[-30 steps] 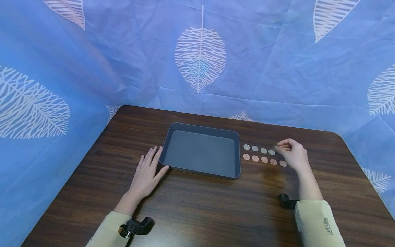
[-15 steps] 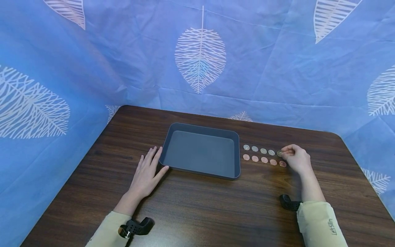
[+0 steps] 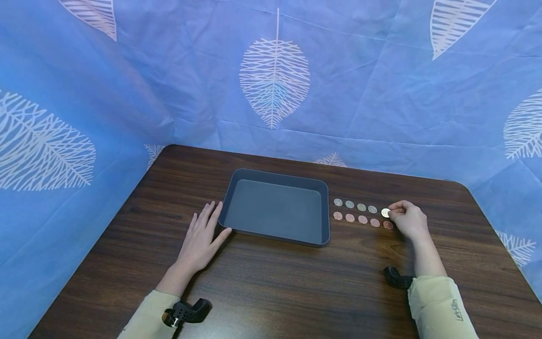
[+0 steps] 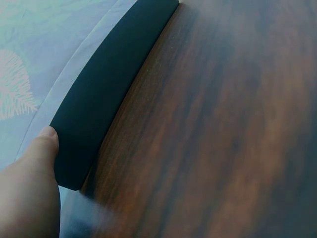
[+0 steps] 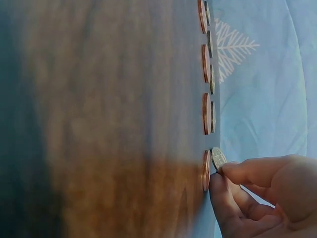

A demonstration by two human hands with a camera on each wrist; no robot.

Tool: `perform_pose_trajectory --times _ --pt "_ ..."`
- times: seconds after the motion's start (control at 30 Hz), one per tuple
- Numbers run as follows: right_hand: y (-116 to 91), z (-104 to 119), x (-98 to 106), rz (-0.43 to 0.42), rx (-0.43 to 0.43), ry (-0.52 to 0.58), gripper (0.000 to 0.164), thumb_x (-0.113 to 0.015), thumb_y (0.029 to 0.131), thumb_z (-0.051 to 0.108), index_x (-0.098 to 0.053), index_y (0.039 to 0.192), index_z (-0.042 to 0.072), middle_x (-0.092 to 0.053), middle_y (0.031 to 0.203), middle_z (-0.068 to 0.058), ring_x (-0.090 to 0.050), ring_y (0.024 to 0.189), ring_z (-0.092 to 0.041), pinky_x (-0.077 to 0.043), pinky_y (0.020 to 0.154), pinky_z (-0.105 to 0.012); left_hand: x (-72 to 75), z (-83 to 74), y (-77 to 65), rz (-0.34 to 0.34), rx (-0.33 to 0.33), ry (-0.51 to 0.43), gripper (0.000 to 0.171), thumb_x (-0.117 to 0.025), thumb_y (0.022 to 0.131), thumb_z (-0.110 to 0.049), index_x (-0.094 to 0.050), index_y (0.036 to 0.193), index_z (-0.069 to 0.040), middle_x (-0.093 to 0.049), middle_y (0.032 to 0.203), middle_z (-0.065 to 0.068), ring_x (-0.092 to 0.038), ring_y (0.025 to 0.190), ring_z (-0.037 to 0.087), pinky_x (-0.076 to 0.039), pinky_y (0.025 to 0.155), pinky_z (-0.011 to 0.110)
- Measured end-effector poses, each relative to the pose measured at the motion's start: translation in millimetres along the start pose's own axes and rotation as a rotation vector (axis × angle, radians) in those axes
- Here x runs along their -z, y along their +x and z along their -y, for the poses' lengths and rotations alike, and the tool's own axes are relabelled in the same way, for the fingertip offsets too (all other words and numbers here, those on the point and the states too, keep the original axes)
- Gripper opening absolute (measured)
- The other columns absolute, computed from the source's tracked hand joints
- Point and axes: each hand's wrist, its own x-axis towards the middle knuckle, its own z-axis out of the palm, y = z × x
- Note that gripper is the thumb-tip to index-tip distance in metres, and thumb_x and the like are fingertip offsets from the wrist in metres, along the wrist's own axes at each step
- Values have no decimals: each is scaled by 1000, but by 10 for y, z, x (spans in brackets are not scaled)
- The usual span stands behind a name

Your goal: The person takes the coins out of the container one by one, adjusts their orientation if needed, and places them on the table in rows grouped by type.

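Observation:
My right hand [image 3: 408, 219] pinches a silver coin [image 5: 218, 159] between thumb and fingertips at the right end of the far row. In the right wrist view this coin is tilted, just beyond a copper coin [image 5: 206, 170] lying flat. The far row holds silver coins [image 3: 361, 207]; the near row holds copper coins [image 3: 362, 220]. My left hand [image 3: 200, 238] lies with fingers spread at the near left corner of a dark grey tray [image 3: 275, 237]. Its thumb [image 4: 47, 141] touches the tray's outer wall [image 4: 106, 84] in the left wrist view.
The dark wooden table [image 3: 296, 292] carries everything. Both coin rows run rightward from beside the tray's right wall. Blue cloth [image 3: 364, 84] with white leaf prints hangs behind the table and along its left side.
My right hand has shifted a little to the right with the silver coin, which now shows a bright face at the row's end. The left hand and the tray have stayed still.

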Motion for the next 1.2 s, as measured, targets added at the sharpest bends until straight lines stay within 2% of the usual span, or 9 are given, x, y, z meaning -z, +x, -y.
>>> perform_pose_trajectory --times 0.13,0.47,0.67,0.9,1.1,1.2 --pt "7 -15 -9 -14 -12 -7 20 -54 93 11 -61 102 -5 -64 89 -18 -59 83 -35 -44 67 -44 -5 6 1 4 6 -1 73 -42 97 -55 -17 155 -18 -18 157 13 -11 144 28 -7 113 54" --pt "28 -16 -21 9 4 1 24 -56 95 13 -61 107 -7 -64 98 -24 -59 90 -40 -45 74 -51 -6 3 6 8 8 -2 74 -43 97 -55 -16 155 -17 -17 157 13 -11 144 29 -7 113 54" --pt "53 -36 -31 16 6 2 24 -57 94 10 -60 108 -8 -65 99 -25 -60 92 -41 -39 83 -56 -16 -1 -1 4 14 -1 73 -41 97 -56 -16 155 -19 -18 157 12 -11 145 27 -7 113 54" --pt "85 -69 -28 3 32 10 21 -58 93 8 -60 106 -9 -66 96 -25 -60 89 -42 -27 95 -63 -25 -7 12 -2 8 0 73 -41 97 -56 -16 155 -19 -19 157 14 -12 144 29 -8 113 55" --pt "94 -86 -32 13 4 16 22 -58 93 9 -60 107 -8 -66 97 -25 -60 91 -42 -31 92 -62 -33 -3 29 8 14 1 73 -40 97 -57 -13 155 -21 -18 157 13 -12 144 29 -7 113 54" --pt "78 -66 -19 10 -2 17 23 -58 94 11 -60 108 -7 -66 98 -24 -60 90 -40 -37 86 -58 -28 -3 39 20 15 0 74 -39 97 -57 -12 155 -22 -17 157 13 -10 145 29 -7 113 54"
